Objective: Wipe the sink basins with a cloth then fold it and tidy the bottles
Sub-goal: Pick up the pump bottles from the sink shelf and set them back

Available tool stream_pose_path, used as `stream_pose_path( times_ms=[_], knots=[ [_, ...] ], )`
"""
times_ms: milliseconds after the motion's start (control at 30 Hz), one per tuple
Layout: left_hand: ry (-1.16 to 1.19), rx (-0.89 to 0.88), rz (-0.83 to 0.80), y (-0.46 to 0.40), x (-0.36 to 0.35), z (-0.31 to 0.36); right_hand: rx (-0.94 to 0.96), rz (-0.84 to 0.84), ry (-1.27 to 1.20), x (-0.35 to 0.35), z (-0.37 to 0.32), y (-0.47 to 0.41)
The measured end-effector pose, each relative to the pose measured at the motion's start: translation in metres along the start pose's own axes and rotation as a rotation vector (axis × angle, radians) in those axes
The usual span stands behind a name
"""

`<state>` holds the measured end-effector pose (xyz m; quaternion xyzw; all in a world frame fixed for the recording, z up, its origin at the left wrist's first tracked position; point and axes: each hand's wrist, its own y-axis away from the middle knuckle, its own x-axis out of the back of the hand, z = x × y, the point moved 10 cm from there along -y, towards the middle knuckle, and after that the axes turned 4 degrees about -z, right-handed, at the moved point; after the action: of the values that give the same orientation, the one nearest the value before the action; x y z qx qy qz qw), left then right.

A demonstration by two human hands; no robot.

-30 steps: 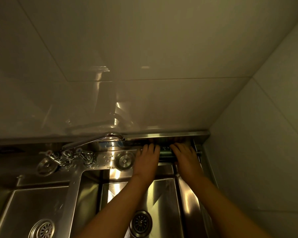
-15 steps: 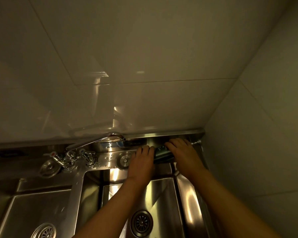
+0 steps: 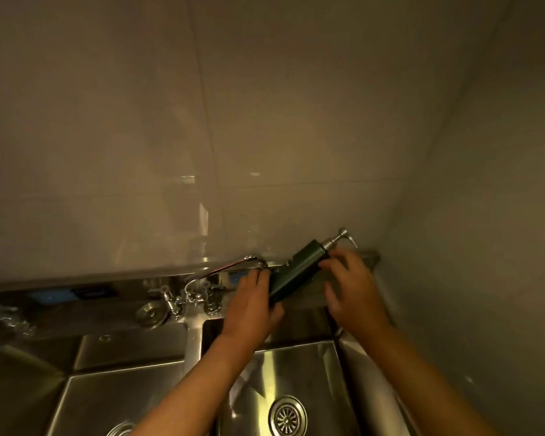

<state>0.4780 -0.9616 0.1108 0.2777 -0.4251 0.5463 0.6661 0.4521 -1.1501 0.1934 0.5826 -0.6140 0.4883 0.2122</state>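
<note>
Left hand [image 3: 249,305] grips tilted dark pump bottle [image 3: 296,272] above right basin [image 3: 296,372]; right hand [image 3: 353,291] touches it.

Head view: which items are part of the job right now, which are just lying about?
In play:
- dark green pump bottle, tilted
- left hand gripping its base
- right hand touching its upper end
- right basin

Lying about:
- faucet
- loose drain stopper
- left basin
</note>
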Motion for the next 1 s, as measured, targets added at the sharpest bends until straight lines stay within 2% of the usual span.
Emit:
stream_pose_path(
  times_ms=[167, 300, 400, 633, 800, 1000],
  knots=[
    [0.231, -0.017, 0.128, 0.047, 0.083, -0.022, -0.14, 0.021, -0.424, 0.009, -0.061, 0.001],
    [0.416, -0.025, 0.118, 0.081, 0.134, -0.041, -0.286, -0.074, -0.776, -0.005, -0.106, -0.007],
    [0.494, -0.041, 0.06, 0.106, 0.164, -0.052, -0.269, -0.172, -0.934, -0.011, -0.155, -0.011],
    [0.59, -0.109, -0.009, 0.153, 0.211, -0.07, -0.217, -0.226, -1.073, -0.008, -0.235, 0.0],
    [0.634, -0.154, -0.131, 0.175, 0.216, -0.061, -0.172, -0.234, -1.122, 0.009, -0.269, 0.024],
    [0.595, -0.149, -0.163, 0.194, 0.21, -0.039, -0.189, -0.223, -1.004, 0.034, -0.271, 0.044]
  ],
)
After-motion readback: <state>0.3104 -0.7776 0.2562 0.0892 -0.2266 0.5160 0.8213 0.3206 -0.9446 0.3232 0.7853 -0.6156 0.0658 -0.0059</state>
